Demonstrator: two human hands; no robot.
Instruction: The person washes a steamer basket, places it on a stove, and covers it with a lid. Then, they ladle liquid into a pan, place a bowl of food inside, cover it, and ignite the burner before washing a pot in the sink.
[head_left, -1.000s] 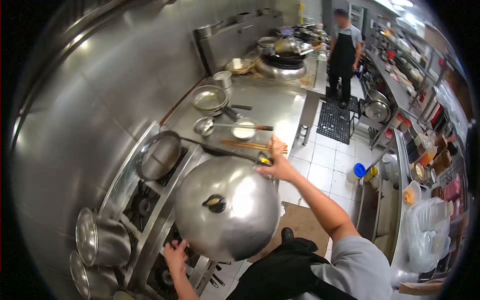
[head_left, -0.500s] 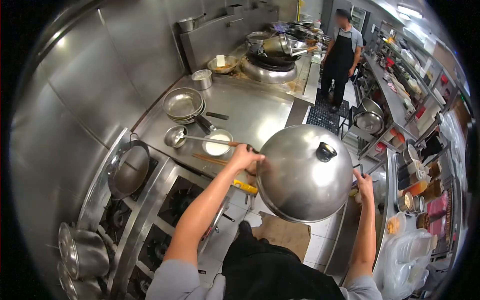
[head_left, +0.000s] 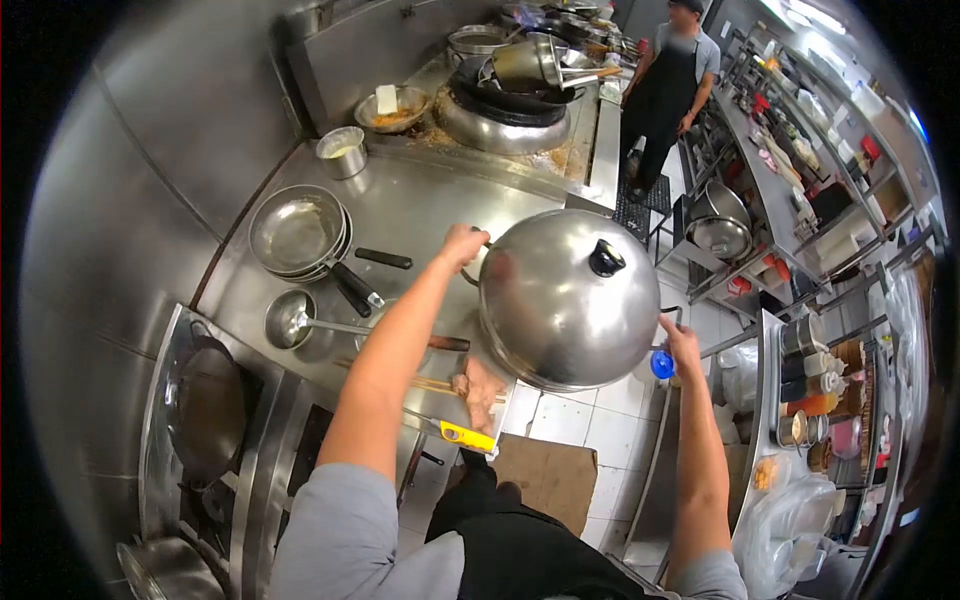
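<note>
The left hand [head_left: 463,245] is closed around the left side handle [head_left: 474,262]; the right hand [head_left: 683,345] grips the right side handle [head_left: 672,312]. Between them is the domed lid [head_left: 570,300]: round, smooth, reflective metal, fitted with a glossy black knob [head_left: 606,258]. Any vessel beneath is hidden.

The lid is above the floor, beside and partly overlapping the near end of the stainless-steel counter [head_left: 420,205] in view. The counter carries stacked frying pans [head_left: 297,230], a ladle [head_left: 290,317] and wooden chopsticks [head_left: 425,383]. White floor tiles [head_left: 560,425] and flat brown cardboard [head_left: 545,478] lie below. A person [head_left: 668,90] in a black apron stands beyond.

The knob side faces up, toward the camera. The circular dome has no distinct long axis; the handle-to-handle line runs left to right, slanting toward the wearer at right.
</note>
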